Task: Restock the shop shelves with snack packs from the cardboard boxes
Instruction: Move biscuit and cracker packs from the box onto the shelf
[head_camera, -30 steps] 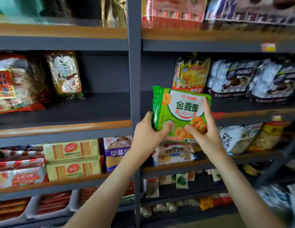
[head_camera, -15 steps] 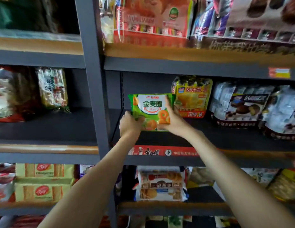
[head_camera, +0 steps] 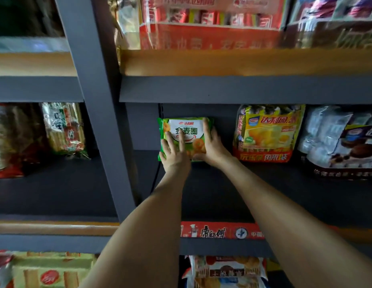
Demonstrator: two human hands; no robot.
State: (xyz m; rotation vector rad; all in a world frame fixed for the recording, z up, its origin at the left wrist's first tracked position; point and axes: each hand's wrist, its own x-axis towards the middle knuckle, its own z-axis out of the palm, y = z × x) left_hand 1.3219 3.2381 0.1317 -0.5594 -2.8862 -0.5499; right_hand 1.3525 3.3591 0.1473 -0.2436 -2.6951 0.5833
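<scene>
At the back of the dark middle shelf (head_camera: 222, 194), just right of the grey upright post (head_camera: 97, 121), the green snack pack (head_camera: 191, 126) stands upright with its printed front toward me and its lower edge down at the shelf board. Whether it touches the back panel I cannot tell.

My left hand (head_camera: 174, 156) lies flat on the front of the pack, fingers straight and spread, pressing on the white label and holding nothing. My right hand (head_camera: 214, 148) has hold of the pack's right side: one finger runs up the front near the edge, the others curve round the side, and the thumb sits low along the bottom. Both forearms reach in over the red label strip (head_camera: 220, 231) on the shelf's front lip.

Near the green pack on its right, with a gap between, stands a yellow cake pack (head_camera: 268, 134), and beyond that a dark and white pack with chocolate cakes pictured (head_camera: 336, 142). In the bay left of the post a clear pack of biscuit sticks (head_camera: 64, 127) stands upright. Red packs (head_camera: 208, 28) fill the shelf above, too blurred to read.
</scene>
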